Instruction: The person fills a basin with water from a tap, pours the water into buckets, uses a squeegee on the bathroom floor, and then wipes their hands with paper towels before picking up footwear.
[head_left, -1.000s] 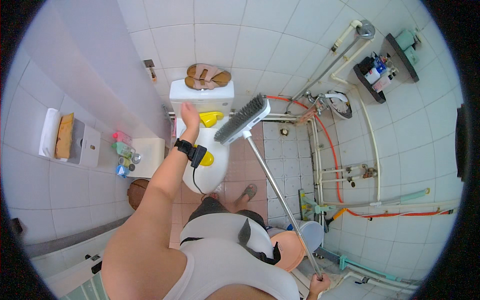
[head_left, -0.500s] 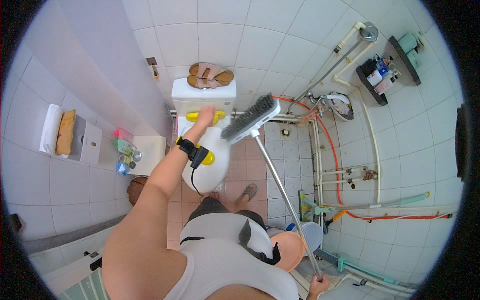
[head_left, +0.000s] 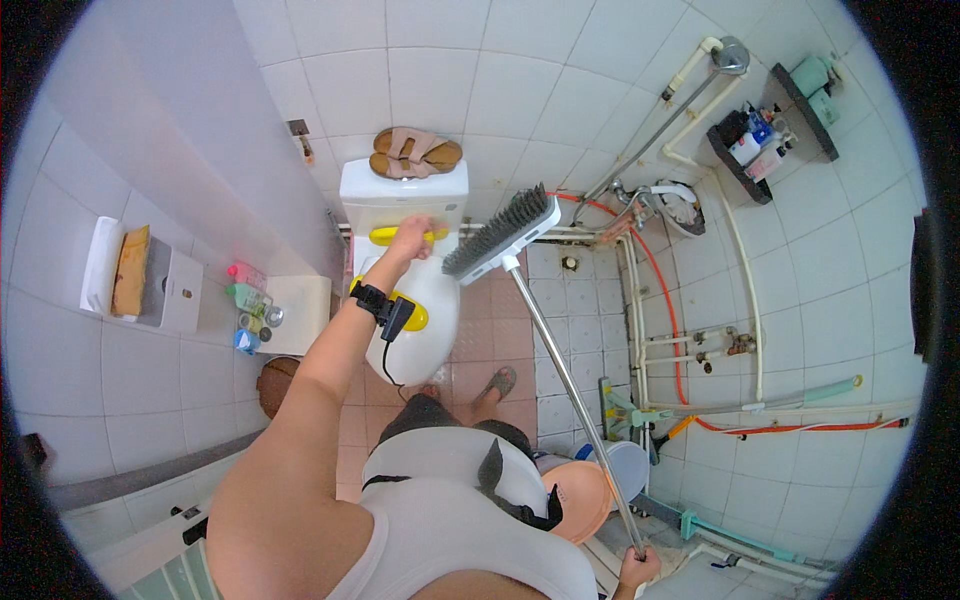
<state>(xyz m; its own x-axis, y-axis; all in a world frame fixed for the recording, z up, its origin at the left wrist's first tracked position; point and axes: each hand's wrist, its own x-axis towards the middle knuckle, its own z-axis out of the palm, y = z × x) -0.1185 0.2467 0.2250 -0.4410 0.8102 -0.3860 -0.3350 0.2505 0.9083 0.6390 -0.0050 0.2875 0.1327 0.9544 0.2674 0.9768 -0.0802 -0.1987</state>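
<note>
My right hand (head_left: 638, 568), at the lower right, is closed round the end of the metal handle of a long-handled floor brush (head_left: 560, 365). The brush's white head with dark grey bristles is raised beside the toilet, bristles facing up and left. My left hand (head_left: 411, 238) reaches over the back of the white toilet lid (head_left: 415, 355), just in front of the tank (head_left: 360, 182). Its fingers look curled; anything in them is hidden. A yellow patch (head_left: 383, 236) shows right beside this hand, and another yellow patch (head_left: 414, 317) lies on the lid behind my wrist.
Sandals (head_left: 415, 152) lie on the tank. Several bottles stand by a white ledge (head_left: 300, 312) at left. At right are wall pipes, an orange hose (head_left: 668, 300), a shower head (head_left: 733, 55) and a corner shelf (head_left: 755, 165). An orange basin (head_left: 575, 500) stands near my right side.
My left hand has moved slightly down, staying by the tank. The whole view has shifted slightly. My right hand keeps its hold on the floor brush, which stays raised.
</note>
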